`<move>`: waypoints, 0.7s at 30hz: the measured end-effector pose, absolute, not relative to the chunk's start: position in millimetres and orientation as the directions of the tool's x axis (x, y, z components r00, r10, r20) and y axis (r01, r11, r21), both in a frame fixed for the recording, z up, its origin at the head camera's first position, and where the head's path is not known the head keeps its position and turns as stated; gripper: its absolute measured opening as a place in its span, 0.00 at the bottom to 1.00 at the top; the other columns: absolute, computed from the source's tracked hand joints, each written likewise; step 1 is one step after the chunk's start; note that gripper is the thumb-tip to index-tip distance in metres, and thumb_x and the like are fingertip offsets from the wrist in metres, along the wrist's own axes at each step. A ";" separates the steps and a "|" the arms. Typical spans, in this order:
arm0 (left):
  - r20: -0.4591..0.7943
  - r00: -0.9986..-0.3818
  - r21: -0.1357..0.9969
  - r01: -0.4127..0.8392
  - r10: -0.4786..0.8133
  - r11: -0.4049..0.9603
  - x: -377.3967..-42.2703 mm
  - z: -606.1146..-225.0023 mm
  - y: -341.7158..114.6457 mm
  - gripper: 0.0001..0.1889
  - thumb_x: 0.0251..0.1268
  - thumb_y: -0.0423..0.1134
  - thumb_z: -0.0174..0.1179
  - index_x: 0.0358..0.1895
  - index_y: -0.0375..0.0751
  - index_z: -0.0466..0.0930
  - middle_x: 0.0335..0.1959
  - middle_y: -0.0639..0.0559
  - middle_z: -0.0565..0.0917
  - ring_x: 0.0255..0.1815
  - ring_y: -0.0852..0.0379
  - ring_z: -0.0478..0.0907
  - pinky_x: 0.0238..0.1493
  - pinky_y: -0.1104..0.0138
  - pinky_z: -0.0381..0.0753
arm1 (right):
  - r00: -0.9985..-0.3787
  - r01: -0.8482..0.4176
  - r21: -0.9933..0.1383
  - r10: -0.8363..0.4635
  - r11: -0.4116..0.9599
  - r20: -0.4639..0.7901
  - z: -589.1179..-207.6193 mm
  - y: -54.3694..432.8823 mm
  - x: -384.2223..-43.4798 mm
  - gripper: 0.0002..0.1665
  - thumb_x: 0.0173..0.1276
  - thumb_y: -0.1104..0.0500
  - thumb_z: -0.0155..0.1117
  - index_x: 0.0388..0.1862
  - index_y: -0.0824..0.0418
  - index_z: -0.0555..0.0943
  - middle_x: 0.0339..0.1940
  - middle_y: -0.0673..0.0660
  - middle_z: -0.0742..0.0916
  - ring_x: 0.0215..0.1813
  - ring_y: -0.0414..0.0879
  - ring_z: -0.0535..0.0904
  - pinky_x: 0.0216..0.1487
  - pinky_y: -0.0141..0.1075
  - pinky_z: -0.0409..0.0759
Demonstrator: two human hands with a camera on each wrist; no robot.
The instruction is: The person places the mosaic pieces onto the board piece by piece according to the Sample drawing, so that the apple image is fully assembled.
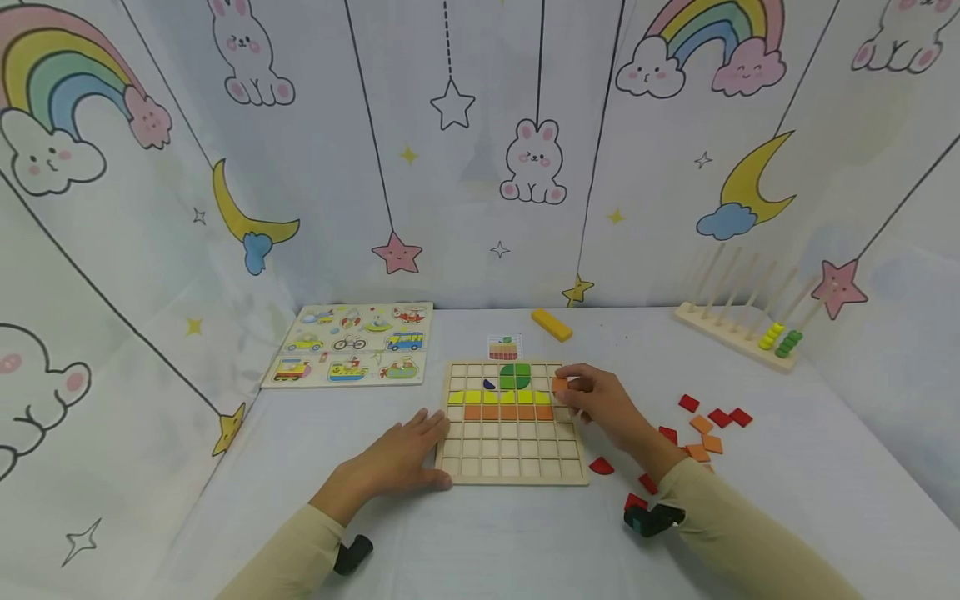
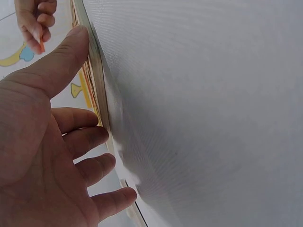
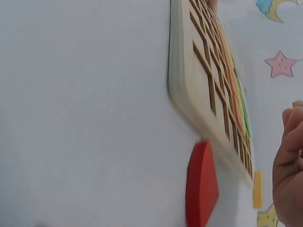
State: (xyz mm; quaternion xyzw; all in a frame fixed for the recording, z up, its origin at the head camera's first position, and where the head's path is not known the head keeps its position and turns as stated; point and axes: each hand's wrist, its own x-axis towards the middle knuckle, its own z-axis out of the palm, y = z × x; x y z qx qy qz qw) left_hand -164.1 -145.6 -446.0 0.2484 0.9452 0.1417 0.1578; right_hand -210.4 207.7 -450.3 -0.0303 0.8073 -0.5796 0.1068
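A wooden grid board (image 1: 510, 472) lies flat on the table. In it are a row of orange square tiles (image 1: 508, 412), yellow pieces (image 1: 457, 398) above that row, green pieces (image 1: 515, 377) forming a rounded shape and a small dark purple piece (image 1: 489, 384). My right hand (image 1: 606, 406) pinches an orange square tile (image 1: 559, 384) over the board's upper right edge; the left wrist view catches the same tile (image 2: 41, 45) edge-on. Against the board's left edge rests my left hand (image 1: 405, 454), its fingers spread and its thumb (image 2: 71, 52) at the near corner.
Loose red tiles (image 1: 689, 403) and orange tiles (image 1: 701, 424) lie scattered on the right, with a red curved piece (image 1: 602, 466) near the board. Behind are a picture card (image 1: 505, 347), a yellow block (image 1: 552, 325), a vehicle puzzle (image 1: 348, 343) and a bead-peg stand (image 1: 738, 335).
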 end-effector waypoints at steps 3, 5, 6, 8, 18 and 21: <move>-0.230 -0.827 0.344 0.424 0.513 0.838 -163.9 -445.3 -145.6 0.47 0.61 0.60 0.70 0.79 0.42 0.62 0.81 0.48 0.61 0.83 0.43 0.52 0.77 0.40 0.58 | -0.977 0.069 -0.949 -0.171 0.307 -0.126 -448.1 188.9 -213.9 0.29 0.72 0.58 0.68 0.69 0.60 0.74 0.40 0.59 0.82 0.36 0.52 0.77 0.31 0.35 0.77; -0.233 -0.828 0.338 0.423 0.510 0.841 -163.9 -445.0 -145.5 0.47 0.61 0.60 0.70 0.79 0.43 0.62 0.81 0.48 0.61 0.83 0.44 0.51 0.77 0.41 0.58 | -0.976 0.057 -0.949 -0.181 0.309 -0.117 -447.4 175.1 -216.3 0.29 0.71 0.58 0.68 0.69 0.60 0.74 0.40 0.59 0.83 0.35 0.52 0.77 0.31 0.36 0.77; -0.233 -0.830 0.338 0.421 0.508 0.842 -164.0 -445.0 -145.3 0.47 0.61 0.60 0.70 0.79 0.42 0.62 0.81 0.48 0.61 0.83 0.44 0.51 0.77 0.41 0.58 | -0.976 0.051 -0.947 -0.185 0.316 -0.114 -447.4 168.0 -217.7 0.29 0.71 0.58 0.69 0.68 0.60 0.75 0.40 0.58 0.83 0.35 0.52 0.78 0.32 0.35 0.78; -0.235 -0.831 0.333 0.419 0.505 0.845 -163.9 -445.0 -147.0 0.47 0.61 0.60 0.70 0.79 0.43 0.62 0.81 0.48 0.61 0.83 0.44 0.51 0.78 0.41 0.58 | -0.974 0.037 -0.946 -0.202 0.321 -0.106 -447.9 151.7 -220.8 0.27 0.70 0.59 0.70 0.66 0.61 0.76 0.39 0.59 0.85 0.33 0.51 0.78 0.31 0.35 0.78; -0.234 -0.823 0.338 0.430 0.518 0.837 -166.7 -447.9 -146.4 0.49 0.61 0.62 0.69 0.79 0.41 0.61 0.81 0.47 0.61 0.83 0.43 0.52 0.76 0.40 0.59 | -0.967 -0.023 -0.813 -0.219 0.581 -0.129 -455.2 77.1 -221.9 0.17 0.66 0.54 0.74 0.53 0.53 0.85 0.37 0.51 0.84 0.36 0.46 0.78 0.35 0.35 0.78; -0.228 -0.821 0.342 0.436 0.523 0.833 -167.0 -448.4 -146.8 0.49 0.61 0.62 0.69 0.79 0.40 0.61 0.81 0.47 0.61 0.83 0.42 0.53 0.76 0.40 0.59 | -0.966 -0.085 -0.763 -0.240 0.641 -0.094 -461.0 63.6 -222.0 0.16 0.66 0.54 0.74 0.51 0.54 0.86 0.38 0.50 0.85 0.38 0.46 0.77 0.38 0.37 0.77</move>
